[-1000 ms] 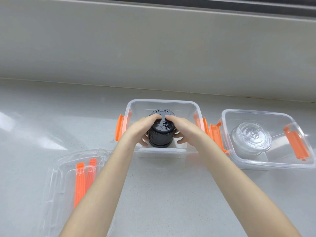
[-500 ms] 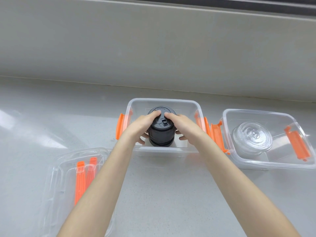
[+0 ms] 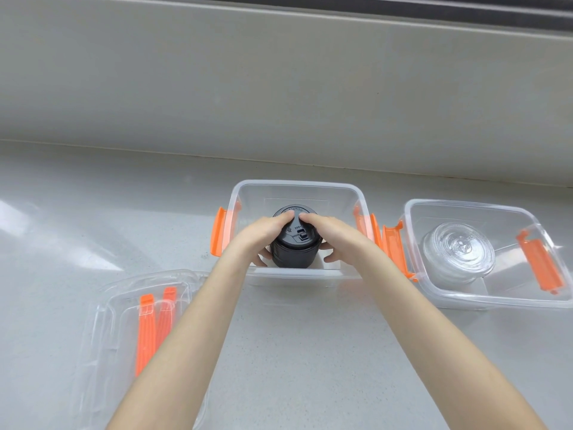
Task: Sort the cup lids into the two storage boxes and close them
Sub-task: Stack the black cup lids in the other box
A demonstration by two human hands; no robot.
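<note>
Black cup lids [image 3: 295, 243], stacked, stand inside the middle box [image 3: 297, 189] on the countertop [image 3: 294, 336], with the left hand [image 3: 263, 235] and right hand [image 3: 336, 235] clasped around the stack, thumbs on top. Near the countertop's front-left corner lie the box covers [image 3: 124, 321], orange clips showing. Toward the right edge, the second box [image 3: 483, 301] holds clear lids [image 3: 458, 252]. Sorting looks finished; next, I judge, both hands let go and fetch a cover to snap on.
</note>
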